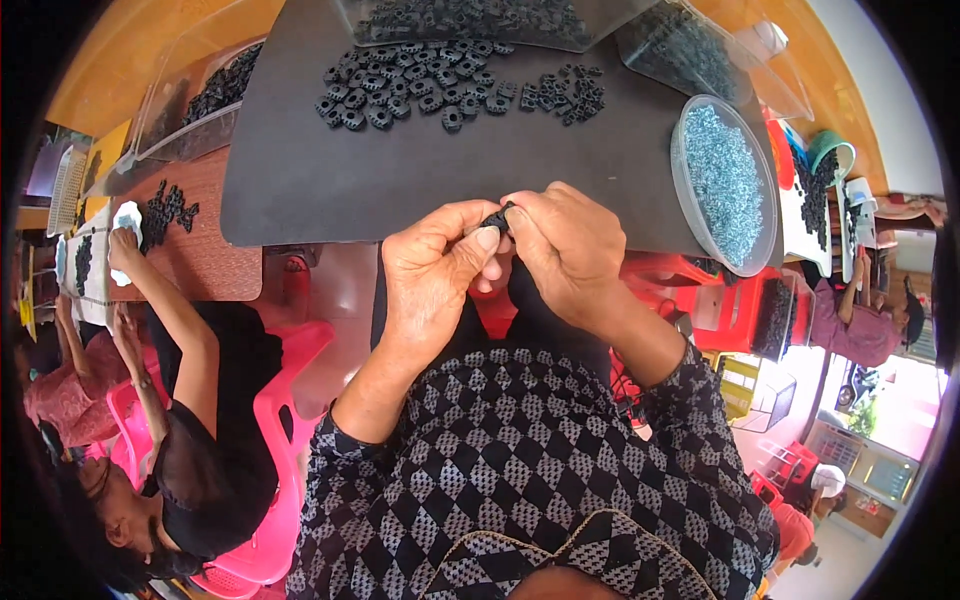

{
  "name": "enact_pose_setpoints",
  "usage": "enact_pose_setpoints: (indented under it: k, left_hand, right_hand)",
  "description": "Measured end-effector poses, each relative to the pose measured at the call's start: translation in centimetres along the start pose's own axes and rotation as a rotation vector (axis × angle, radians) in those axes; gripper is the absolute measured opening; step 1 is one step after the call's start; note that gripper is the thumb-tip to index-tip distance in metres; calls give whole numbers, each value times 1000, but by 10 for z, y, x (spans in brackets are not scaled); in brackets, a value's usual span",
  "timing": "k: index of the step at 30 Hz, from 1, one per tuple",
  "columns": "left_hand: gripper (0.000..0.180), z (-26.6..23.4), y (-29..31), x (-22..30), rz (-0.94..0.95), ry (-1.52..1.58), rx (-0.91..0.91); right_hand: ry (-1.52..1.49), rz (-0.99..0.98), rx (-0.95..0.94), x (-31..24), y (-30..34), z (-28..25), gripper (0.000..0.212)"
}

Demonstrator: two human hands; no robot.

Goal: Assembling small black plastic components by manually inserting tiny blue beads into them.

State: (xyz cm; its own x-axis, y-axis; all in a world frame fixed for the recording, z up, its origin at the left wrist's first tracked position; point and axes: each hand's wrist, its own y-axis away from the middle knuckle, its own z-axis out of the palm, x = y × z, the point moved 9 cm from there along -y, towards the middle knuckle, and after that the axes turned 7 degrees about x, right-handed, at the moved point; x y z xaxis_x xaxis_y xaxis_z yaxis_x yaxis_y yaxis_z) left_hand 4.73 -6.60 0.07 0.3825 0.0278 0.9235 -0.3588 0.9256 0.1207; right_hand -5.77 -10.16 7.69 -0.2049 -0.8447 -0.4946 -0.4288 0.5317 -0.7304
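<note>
Just off the table's near edge, my left hand (440, 265) and my right hand (568, 245) meet at the fingertips. Between them they pinch a small black plastic part (499, 216), mostly covered by thumbs and fingers. Its exact shape is hidden. Farther up the dark table (480, 180) lies a loose spread of black block-like plastic parts (400, 85) with holes. To the right of that spread is a group of smaller black parts (565, 95). A round clear tub (685, 185) filled with tiny silvery-blue pieces (725, 185) stands at the table's right end.
Clear bins of black parts (470, 20) (680, 50) line the table's far side. On the left, a co-worker on a pink chair (270, 480) reaches over a brown table (205, 240) holding black parts. Red stools (735, 310) and another workplace are at the right.
</note>
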Motion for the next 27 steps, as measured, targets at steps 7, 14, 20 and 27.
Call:
enact_pose_setpoints:
  k: [7,14,20,27]
  left_hand:
    - [17,-6,2,4,91,-177,77]
    - [13,-1,3,-8,-19,-36,5]
    - [12,-1,5,-4,-1,-33,35]
    - [11,2,5,6,187,-272,24]
  right_hand:
    - [69,-105,6,-4,3,4,14]
    - [64,-93,-58,-6,7,3,17]
    - [-46,19,-136,2,10,0,20]
    - [-23,30,-163,2,2,-3,14]
